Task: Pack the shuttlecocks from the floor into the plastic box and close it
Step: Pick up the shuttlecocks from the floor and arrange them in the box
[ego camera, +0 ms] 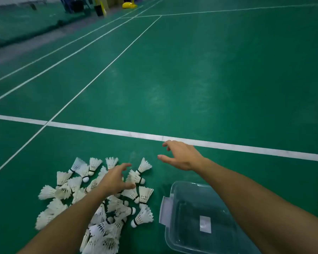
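Shuttlecocks (92, 198), white feathered cones, heaped beside clear rounded plastic box (196, 220).

There is one big pile of white shuttlecocks (92, 202) on the green floor, too many and too mixed up to count well, maybe thirty or more. There is one clear plastic box (200, 222). Two bare hands show, the left hand (116, 178) and the right hand (180, 154).

Floor (209, 79): green court mat crossed by white lines (117, 132). Lying on it: a heap of white feather shuttlecocks (106, 208) at lower left; a clear plastic box (196, 222), open, just beside the heap on its right.
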